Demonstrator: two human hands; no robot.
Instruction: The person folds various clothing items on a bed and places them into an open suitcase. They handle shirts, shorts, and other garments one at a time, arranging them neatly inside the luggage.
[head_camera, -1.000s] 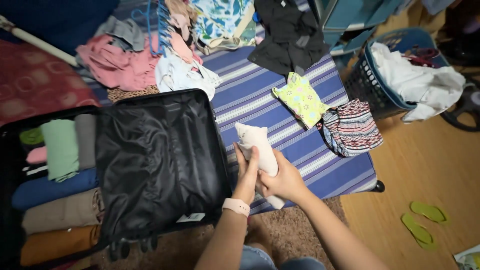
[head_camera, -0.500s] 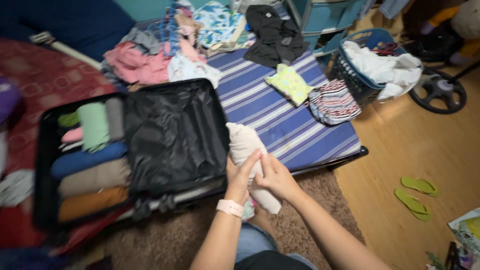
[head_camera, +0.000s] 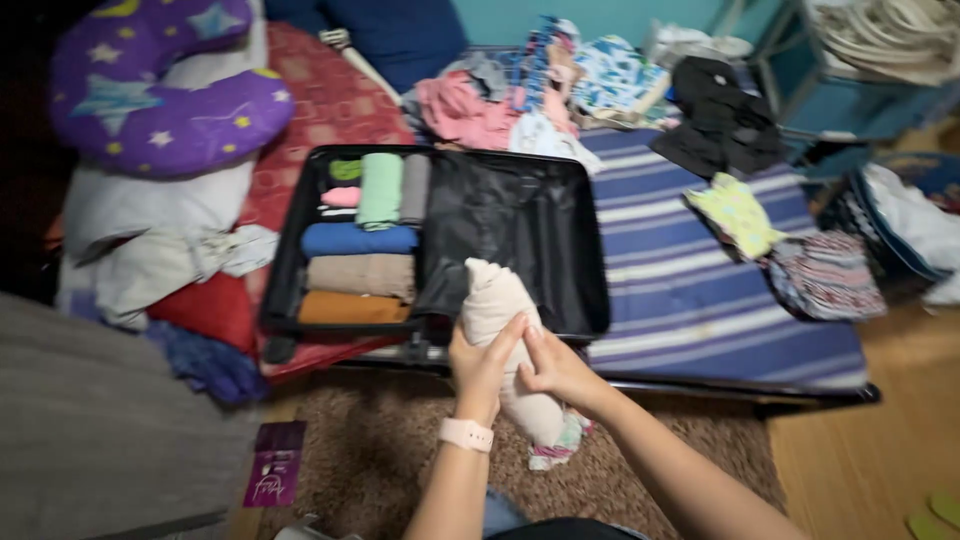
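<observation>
Blue striped mattress (head_camera: 690, 300) carries open black suitcase (head_camera: 520, 240) at its 9 o'clock end. Yellow-green garment (head_camera: 738, 212) and patterned garment (head_camera: 822, 278) at 3 o'clock. Black garment (head_camera: 722, 115) and mixed clothes pile (head_camera: 520, 100) at 12 o'clock.

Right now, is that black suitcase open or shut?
Open. The suitcase lies flat with both halves showing: rolled clothes fill the left half, and the right half shows only black lining.
</observation>
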